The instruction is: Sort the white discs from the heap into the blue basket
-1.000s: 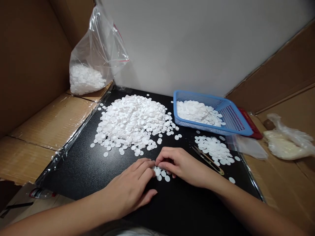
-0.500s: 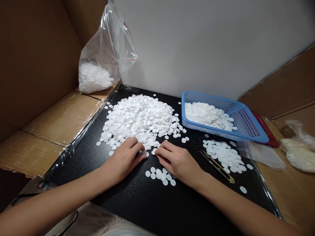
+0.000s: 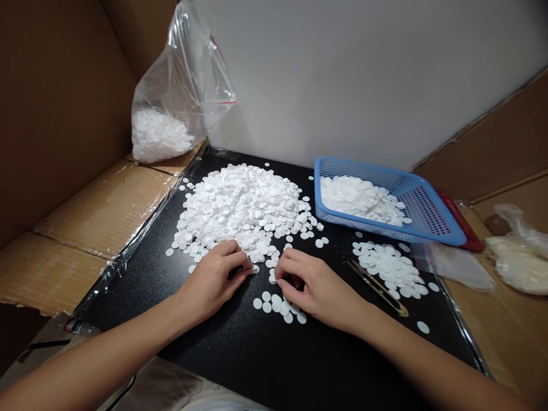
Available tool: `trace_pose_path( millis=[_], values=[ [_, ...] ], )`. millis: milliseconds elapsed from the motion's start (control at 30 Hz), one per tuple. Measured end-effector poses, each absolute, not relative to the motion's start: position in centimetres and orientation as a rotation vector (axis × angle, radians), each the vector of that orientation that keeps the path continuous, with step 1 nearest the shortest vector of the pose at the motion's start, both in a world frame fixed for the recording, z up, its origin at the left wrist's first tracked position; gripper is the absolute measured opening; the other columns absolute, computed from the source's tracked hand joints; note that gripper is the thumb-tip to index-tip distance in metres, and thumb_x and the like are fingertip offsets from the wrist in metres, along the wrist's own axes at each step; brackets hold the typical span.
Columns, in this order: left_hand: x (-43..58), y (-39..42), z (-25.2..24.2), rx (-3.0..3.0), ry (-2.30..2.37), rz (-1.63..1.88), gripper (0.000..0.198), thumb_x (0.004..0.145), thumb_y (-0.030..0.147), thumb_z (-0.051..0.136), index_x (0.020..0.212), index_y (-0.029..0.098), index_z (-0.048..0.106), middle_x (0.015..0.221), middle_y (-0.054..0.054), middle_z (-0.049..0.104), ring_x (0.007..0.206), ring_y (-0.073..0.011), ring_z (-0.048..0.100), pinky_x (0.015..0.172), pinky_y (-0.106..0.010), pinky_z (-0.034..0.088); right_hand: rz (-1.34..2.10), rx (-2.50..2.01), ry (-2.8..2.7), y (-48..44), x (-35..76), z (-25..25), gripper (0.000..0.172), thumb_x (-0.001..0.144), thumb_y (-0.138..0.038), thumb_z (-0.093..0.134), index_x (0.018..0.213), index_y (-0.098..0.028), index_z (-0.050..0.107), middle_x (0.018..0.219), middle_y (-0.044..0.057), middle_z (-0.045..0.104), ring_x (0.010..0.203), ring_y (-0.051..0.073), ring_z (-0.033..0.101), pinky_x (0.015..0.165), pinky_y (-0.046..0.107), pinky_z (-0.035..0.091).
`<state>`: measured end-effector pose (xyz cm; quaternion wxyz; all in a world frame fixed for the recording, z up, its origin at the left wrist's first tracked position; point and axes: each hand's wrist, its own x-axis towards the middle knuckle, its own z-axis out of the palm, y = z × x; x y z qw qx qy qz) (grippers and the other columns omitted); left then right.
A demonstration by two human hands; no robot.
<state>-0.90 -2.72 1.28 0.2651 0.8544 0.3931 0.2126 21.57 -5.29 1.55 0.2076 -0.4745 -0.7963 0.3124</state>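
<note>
While white discs (image 3: 242, 194) lie in several lots on the black desk (image 3: 278, 365), most form one broad heap (image 3: 257, 214) toward its far side, loose pieces scattered round the edge. Left hand (image 3: 218, 274): at the near edge of the heap, thumb and forefinger drawn together on a single disc (image 3: 256, 269). Right hand (image 3: 314, 282): near the left, fingers curled, tips at a few loose discs (image 3: 273, 274); whether it pinches one cannot be told. Small cluster (image 3: 278, 305): discs lying flat, partly hidden by the right hand. Second cluster (image 3: 389, 268): flat, overlapping, to the right of that hand. Tweezers (image 3: 380, 289): one pair, aslant between the second cluster and the right forearm. Basket (image 3: 432, 214): blue, perforated, holds more discs toward its left end. Red object (image 3: 464, 225): partly hidden behind the basket. Flat plastic bag (image 3: 460, 265): near the basket. Another bag (image 3: 520, 262): pale contents, on cardboard (image 3: 496, 331) at right. Tall plastic bag (image 3: 184, 74): clear, stands at left, white pieces in its bottom. Wall (image 3: 321, 74): pale grey, behind the desk.
</note>
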Motion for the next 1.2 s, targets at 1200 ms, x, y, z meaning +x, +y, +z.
trace_pose_path(
  millis=[1200],
  values=[
    [-1.9, -3.4, 1.1, 2.319, 0.875, 0.414, 0.013, 0.092, 0.017, 0.063, 0.095, 0.026, 0.071, 0.085, -0.001, 0.057, 0.084, -0.0167, 0.053, 0.075, -0.029, 0.037, 1.050, -1.290, -2.306, -5.3, 22.3, 1.6, 0.011, 0.093, -0.013, 0.057, 0.089, -0.021, 0.064, 0.092, 0.003, 0.060, 0.082, 0.016, 0.059, 0.069, 0.026, 0.046]
  ],
)
